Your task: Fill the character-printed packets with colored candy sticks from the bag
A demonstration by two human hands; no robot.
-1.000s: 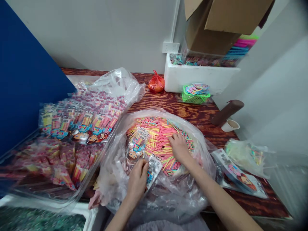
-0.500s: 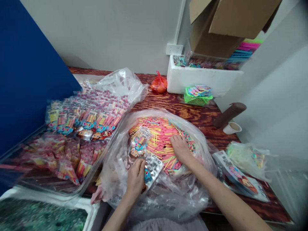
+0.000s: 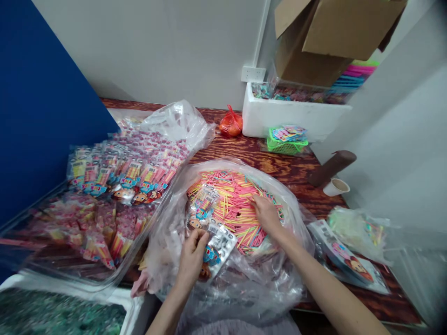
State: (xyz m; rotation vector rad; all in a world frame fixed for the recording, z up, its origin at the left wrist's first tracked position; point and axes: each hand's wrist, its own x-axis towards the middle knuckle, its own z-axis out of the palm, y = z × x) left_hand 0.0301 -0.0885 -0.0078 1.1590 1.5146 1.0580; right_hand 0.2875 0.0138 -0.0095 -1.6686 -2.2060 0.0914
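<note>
A large clear plastic bag [image 3: 296, 232] lies open in front of me, heaped with thin pink, yellow and blue sticks [image 3: 237, 195]. My left hand [image 3: 193, 253] is closed on the edge of a flat printed pouch [image 3: 218, 251] with a cartoon face and blue lettering, at the near side of the heap. My right hand [image 3: 267, 215] is at the right of the heap, its fingers curled together on several sticks; the fingertips are partly hidden. More printed pouches [image 3: 203, 202] lie on the sticks, just beyond my left hand.
At left, a clear tray [image 3: 139, 242] holds many filled packets [image 3: 132, 179]. A white foam box [image 3: 134, 302] stands at the near left. Behind are a red bag [image 3: 231, 123], a green basket [image 3: 286, 147] and another foam box [image 3: 293, 114]. A paper cup [image 3: 336, 187] stands right.
My right hand has lifted slightly from the sticks and its fingers have drawn together. My left hand has shifted a little left, still holding the pouch.
</note>
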